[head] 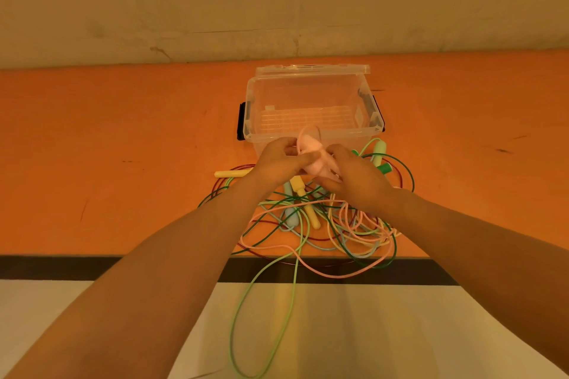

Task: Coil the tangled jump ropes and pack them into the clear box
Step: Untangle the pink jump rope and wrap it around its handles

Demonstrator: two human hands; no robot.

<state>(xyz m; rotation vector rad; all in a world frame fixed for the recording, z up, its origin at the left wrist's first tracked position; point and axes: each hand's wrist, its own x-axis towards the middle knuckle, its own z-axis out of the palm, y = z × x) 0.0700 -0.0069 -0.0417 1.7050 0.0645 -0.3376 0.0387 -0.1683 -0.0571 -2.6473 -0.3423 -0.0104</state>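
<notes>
Left hand (281, 160) and right hand (354, 177) both gripping pink handles (311, 152), just before open box (311, 132). Best wound in even loops, pink rope (308, 203) freed from tangle (338, 224) beneath.

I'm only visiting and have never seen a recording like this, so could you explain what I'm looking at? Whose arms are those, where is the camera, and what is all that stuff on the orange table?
There is no machine here: these are a person's two bare arms. The single picture comes from a wide-angle camera worn on the person's head, looking forward and down, so the arms reach in from the bottom.

On the orange table stands a clear box with its lid tipped open at the back. It looks empty. In front of it lies a tangle of jump ropes in pink, green, blue, yellow and dark red, with several handles among them. One light green cord hangs over the table's near edge.

The left hand and the right hand are raised together just in front of the box, both gripping the pink handles of one rope, whose cord trails down into the pile.
</notes>
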